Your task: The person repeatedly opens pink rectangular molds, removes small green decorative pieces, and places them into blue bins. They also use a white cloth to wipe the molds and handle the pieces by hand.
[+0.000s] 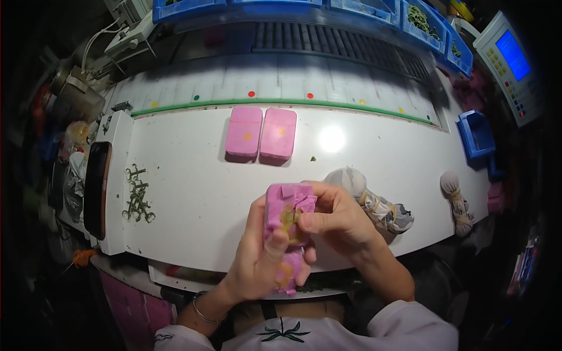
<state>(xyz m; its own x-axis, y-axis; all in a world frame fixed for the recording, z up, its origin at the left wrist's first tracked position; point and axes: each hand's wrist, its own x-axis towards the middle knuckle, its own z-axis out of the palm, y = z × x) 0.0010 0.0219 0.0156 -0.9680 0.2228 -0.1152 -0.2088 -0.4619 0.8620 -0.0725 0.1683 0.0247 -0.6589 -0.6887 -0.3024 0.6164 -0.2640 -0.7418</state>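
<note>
Just above the table's front edge, a pink rubber mould (275, 205) is bent open, its upper flap creased and a yellowish-green patch showing inside. My left hand (254, 257) wraps round it from the left and below, with the thumb blurred across its front. At the upper right side of the mould, my right hand (339, 219) grips the edge between thumb and fingers. Beyond both hands, two closed pink moulds (243, 131) with yellow marks stand side by side on the white table (187, 175).
Several small green pieces (137, 196) lie at left beside a phone (98, 190). Two cloth-wrapped, tied pouches (379, 209) (456, 202) rest at right. Blue bins (421, 26) line the back above a slatted rack (339, 47). A control panel (508, 64) stands far right.
</note>
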